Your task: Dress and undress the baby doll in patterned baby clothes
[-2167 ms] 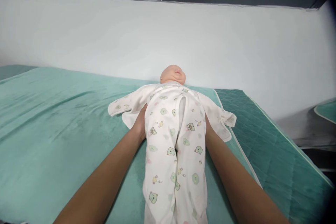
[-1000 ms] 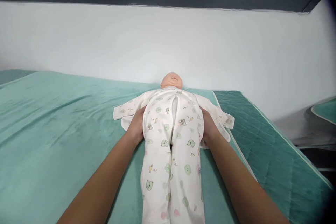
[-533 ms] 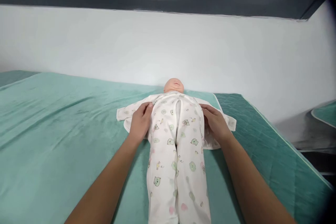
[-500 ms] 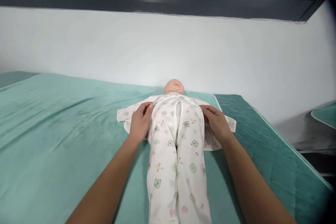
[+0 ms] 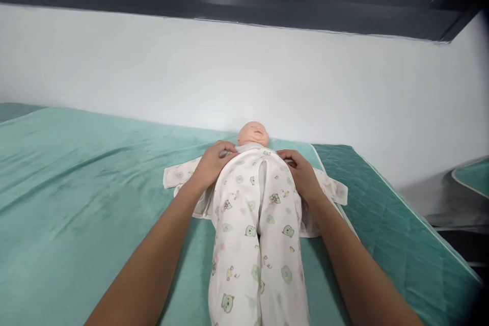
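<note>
A baby doll [image 5: 252, 134] lies on its back, its head toward the wall. White printed trousers [image 5: 255, 224] with green bear figures cover its legs and belly up to the chest. A matching white top [image 5: 331, 187] has its sleeves spread to both sides. My left hand [image 5: 216, 162] is closed at the upper left edge of the trousers, its fingertips pinching the cloth. On the other side my right hand [image 5: 300, 170] grips the upper right edge, with some fingers hidden behind the fabric.
A light green sheet [image 5: 95, 214] lies under the doll. To the right is a darker green quilted pad [image 5: 389, 234]. Behind stands a white wall [image 5: 229, 71] below a dark window frame [image 5: 267, 7] with metal bars.
Both hands have moved up along the doll's sides toward its chest. The trousers' upper edge sits higher and wider, and more of the doll's face shows.
</note>
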The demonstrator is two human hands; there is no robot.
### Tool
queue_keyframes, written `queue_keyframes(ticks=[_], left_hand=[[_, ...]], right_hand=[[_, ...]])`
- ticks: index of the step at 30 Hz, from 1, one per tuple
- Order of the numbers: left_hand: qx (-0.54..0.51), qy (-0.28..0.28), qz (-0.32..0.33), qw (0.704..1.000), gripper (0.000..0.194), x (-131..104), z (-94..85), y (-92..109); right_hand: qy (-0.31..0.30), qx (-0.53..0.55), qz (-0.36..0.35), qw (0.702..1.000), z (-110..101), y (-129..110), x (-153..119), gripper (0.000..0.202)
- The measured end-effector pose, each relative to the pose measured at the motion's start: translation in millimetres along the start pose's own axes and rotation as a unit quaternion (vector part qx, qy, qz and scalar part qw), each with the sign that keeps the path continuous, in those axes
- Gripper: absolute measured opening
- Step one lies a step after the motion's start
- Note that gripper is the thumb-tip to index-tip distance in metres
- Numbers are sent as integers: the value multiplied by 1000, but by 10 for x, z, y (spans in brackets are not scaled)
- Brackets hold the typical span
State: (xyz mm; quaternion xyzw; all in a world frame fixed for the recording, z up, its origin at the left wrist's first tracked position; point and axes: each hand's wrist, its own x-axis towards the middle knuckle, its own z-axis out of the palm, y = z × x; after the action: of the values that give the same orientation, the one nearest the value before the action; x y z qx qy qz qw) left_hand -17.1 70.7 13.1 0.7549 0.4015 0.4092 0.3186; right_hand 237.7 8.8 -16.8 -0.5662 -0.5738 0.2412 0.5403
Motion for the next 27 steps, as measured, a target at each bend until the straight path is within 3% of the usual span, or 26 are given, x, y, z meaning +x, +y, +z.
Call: queue_keyframes(ticks=[6, 14, 22, 27], left_hand=[[-8, -70, -51, 996, 22, -30, -81, 80], [-18, -32, -99, 994, 27, 4, -2, 106], [69, 39, -109, 991, 24, 271, 81, -25], [81, 55, -68, 993, 15, 244, 154, -80]], right_hand=[[-71, -13, -22, 997, -55, 33, 32, 10], [-84, -21, -5, 996, -5, -6, 28, 3], [36, -189, 57, 980, 60, 2, 245, 23], [67, -163, 65, 982, 114, 40, 252, 27]])
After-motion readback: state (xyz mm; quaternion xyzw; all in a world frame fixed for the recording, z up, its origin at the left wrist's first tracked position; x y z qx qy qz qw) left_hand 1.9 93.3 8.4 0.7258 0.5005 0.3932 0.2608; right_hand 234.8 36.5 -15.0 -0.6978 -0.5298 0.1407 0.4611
